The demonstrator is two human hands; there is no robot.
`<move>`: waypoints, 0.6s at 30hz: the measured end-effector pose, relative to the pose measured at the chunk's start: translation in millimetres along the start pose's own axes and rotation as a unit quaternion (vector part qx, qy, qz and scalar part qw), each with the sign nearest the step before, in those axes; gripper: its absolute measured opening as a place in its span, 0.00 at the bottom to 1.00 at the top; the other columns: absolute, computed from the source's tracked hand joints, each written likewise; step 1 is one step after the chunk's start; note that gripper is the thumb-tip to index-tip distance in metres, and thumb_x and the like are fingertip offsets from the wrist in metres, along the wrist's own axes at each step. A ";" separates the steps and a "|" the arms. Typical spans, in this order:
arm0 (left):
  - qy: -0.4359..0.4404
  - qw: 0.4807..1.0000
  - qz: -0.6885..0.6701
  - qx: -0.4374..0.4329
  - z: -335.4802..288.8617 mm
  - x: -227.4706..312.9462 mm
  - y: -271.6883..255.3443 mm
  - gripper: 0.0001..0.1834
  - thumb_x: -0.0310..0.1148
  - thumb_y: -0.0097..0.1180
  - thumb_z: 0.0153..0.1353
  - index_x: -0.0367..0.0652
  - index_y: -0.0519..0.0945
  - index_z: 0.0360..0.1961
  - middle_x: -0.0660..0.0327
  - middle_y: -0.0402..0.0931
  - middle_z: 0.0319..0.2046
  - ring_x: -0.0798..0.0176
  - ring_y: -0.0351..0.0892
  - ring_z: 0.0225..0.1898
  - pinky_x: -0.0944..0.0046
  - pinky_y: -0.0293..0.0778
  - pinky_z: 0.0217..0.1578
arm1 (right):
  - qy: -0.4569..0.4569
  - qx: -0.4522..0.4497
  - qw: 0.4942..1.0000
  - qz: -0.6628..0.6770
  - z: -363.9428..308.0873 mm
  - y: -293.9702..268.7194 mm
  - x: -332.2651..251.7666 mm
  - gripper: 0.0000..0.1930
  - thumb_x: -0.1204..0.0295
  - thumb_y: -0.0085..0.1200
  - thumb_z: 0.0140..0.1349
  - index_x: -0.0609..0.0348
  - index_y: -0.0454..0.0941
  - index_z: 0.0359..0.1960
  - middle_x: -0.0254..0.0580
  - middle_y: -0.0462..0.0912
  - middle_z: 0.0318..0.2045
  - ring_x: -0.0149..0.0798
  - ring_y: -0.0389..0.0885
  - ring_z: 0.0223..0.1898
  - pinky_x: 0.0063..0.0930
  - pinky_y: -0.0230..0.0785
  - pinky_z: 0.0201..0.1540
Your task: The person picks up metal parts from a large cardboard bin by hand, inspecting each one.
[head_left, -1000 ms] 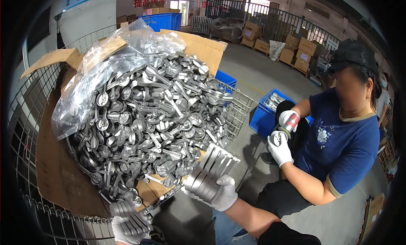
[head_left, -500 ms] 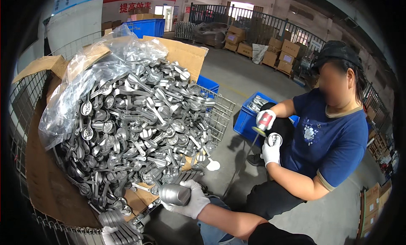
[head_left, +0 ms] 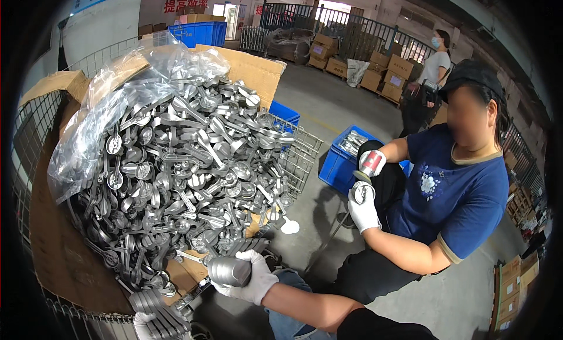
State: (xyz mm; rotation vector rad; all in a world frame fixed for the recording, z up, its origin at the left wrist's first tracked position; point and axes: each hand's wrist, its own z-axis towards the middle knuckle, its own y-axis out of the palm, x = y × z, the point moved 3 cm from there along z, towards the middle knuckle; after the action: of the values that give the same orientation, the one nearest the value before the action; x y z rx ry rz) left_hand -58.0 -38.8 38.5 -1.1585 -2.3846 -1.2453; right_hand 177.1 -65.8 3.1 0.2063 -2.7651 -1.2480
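Observation:
My right hand (head_left: 253, 280), in a white glove, is closed round a stack of nested grey metal spoon-shaped parts (head_left: 230, 271). Their rounded cup heads face left, and several handles show behind them. At the lower edge, my left hand (head_left: 142, 326), also gloved and partly cut off, grips another stack of grey spoon-shaped parts (head_left: 161, 312) with fanned handles. Both stacks are at the near side of a large heap of the same loose metal parts (head_left: 182, 158). Some cups in the heap have holes in them.
A wire cage (head_left: 302, 158) lined with cardboard (head_left: 252, 73) and clear plastic (head_left: 88, 140) holds the heap. At right sits a co-worker (head_left: 451, 182) with a red hand-held grinder (head_left: 370, 162) and a cup-shaped part (head_left: 363, 193). A blue crate (head_left: 335, 170) stands beside them.
My right hand and its stack have shifted slightly left in the picture. The co-worker's grinder and part have come closer together. Another person in a white top has appeared in the background.

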 end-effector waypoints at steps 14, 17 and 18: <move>-0.252 0.907 -0.229 -0.248 28.2 -4.6 -18.0 0.22 0.19 0.48 0.43 0.54 0.49 0.13 0.78 0.46 0.10 0.82 0.47 0.09 0.81 0.56 0.17 | -0.020 0.032 0.999 0.007 -4.3 3.3 0.1 0.26 0.61 0.48 0.47 0.58 0.66 0.49 0.48 0.72 0.47 0.52 0.71 0.49 0.53 0.61 0.53; -0.234 0.911 -0.238 -0.241 25.7 -1.1 -13.8 0.22 0.19 0.48 0.43 0.54 0.48 0.13 0.78 0.45 0.10 0.82 0.46 0.09 0.81 0.56 0.17 | -0.024 0.028 0.999 0.000 -5.9 4.4 -0.2 0.26 0.61 0.48 0.47 0.57 0.66 0.49 0.48 0.72 0.47 0.52 0.71 0.49 0.54 0.60 0.53; -0.220 0.919 -0.247 -0.215 26.5 0.7 -13.3 0.22 0.20 0.48 0.43 0.54 0.48 0.13 0.78 0.45 0.10 0.82 0.46 0.09 0.82 0.56 0.17 | -0.027 0.024 0.999 -0.001 -6.3 4.5 -0.2 0.26 0.61 0.48 0.47 0.57 0.66 0.49 0.48 0.71 0.48 0.52 0.71 0.49 0.54 0.60 0.53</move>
State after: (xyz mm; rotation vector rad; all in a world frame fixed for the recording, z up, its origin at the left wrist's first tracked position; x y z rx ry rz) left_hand -63.9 -22.4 14.5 -1.0631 -2.9620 -1.9242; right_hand 177.9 -67.5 10.6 0.1819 -2.8432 -1.2054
